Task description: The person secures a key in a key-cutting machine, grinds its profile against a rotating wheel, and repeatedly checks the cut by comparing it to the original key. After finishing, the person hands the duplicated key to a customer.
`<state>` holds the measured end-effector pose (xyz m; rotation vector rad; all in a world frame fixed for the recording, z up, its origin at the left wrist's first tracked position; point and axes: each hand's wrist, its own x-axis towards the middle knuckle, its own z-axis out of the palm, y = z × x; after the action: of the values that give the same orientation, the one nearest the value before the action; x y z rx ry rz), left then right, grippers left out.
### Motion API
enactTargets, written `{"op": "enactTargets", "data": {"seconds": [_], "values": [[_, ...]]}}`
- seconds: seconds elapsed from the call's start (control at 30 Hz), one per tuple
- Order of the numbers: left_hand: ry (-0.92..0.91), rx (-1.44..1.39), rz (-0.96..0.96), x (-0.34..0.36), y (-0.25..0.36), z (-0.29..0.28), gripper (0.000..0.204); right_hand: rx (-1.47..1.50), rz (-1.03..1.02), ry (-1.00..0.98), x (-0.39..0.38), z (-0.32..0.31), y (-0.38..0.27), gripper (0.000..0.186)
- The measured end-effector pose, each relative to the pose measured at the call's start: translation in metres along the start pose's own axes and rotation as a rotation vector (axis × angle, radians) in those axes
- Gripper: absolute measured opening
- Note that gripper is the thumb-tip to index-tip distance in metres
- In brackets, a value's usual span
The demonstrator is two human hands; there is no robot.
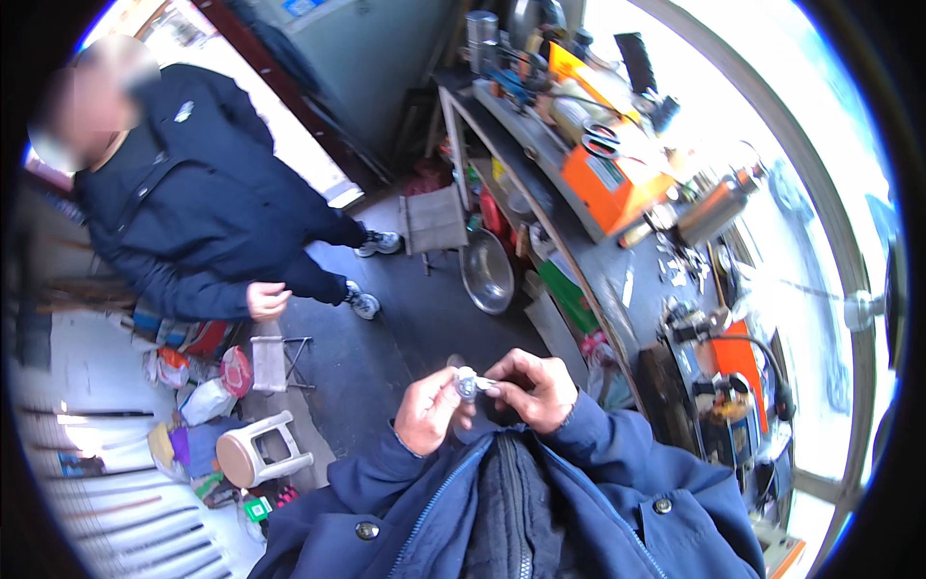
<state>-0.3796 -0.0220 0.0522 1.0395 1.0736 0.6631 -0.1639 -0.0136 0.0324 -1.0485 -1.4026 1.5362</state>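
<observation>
My left hand (427, 409) is closed in front of my chest, thumb and fingers pinching a small round silvery metal piece (467, 387). Close against it, my right hand (538, 390) is closed too, its fingertips pinching a small pale, thin part (484, 383) that meets the metal piece. Whether the two parts are joined I cannot tell, and the piece's exact kind is too small to make out. Both hands are held above the dark floor, apart from the workbench.
A long workbench (617, 280) at right bears an orange machine (608, 183), scissors (603, 142) and many tools. Beneath it leans a metal basin (488, 271). At left stand a person in dark clothes (193, 193), a folding stool (277, 364) and a plastic stool (280, 450).
</observation>
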Motion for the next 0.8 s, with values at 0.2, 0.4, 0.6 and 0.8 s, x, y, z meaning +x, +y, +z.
{"op": "enactTargets", "data": {"seconds": [0.2,0.4,0.6,0.8], "values": [[0.084,-0.371,0.093,-0.034,-0.019,-0.025,0.046,0.288,0.133,0.124,0.040,0.045,-0.016,0.007],[0.117,0.041,-0.050,-0.079,-0.058,-0.060,0.020,-0.029,-0.144,0.120,0.151,0.113,-0.044,0.011],[0.168,0.124,-0.003,-0.111,-0.077,-0.108,0.022,-0.303,-0.134,0.055,0.218,0.183,-0.055,0.015],[0.204,0.129,-0.030,-0.126,-0.068,-0.142,0.020,-0.506,-0.245,0.033,0.244,0.219,-0.057,0.017]]}}
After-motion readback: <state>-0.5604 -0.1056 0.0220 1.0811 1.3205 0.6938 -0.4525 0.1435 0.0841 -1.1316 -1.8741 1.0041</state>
